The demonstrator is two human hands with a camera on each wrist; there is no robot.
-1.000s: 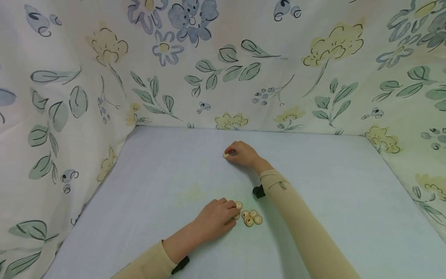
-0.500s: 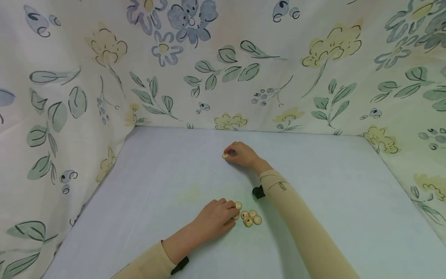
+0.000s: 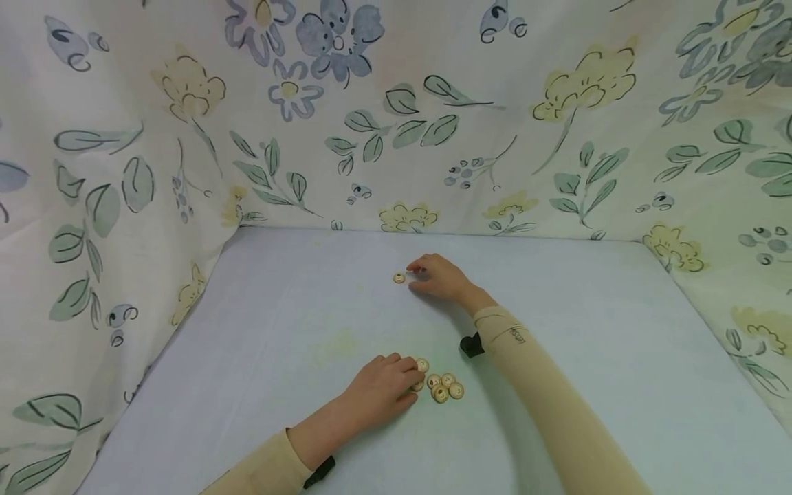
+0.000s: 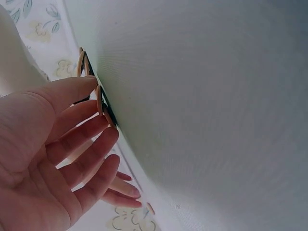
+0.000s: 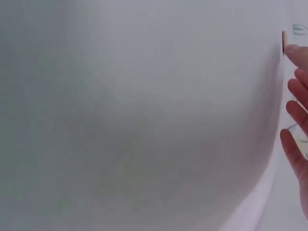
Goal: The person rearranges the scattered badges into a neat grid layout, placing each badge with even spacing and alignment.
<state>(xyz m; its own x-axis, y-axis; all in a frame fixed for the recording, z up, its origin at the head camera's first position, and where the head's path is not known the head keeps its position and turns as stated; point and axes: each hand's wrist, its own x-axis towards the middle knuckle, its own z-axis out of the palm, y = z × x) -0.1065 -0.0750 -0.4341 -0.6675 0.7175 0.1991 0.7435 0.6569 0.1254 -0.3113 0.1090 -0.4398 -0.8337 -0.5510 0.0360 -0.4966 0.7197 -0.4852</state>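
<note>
Tan lone disc lies flat at 9 o'clock from the right hand, borne by the desk since those parted fingers hold nothing; the left hand, loosely bent, touches clustered discs toward 3 o'clock, perhaps steadying them.

Pale tabletop dominates, with fingers beside a thin tan disc at the right edge.
</note>
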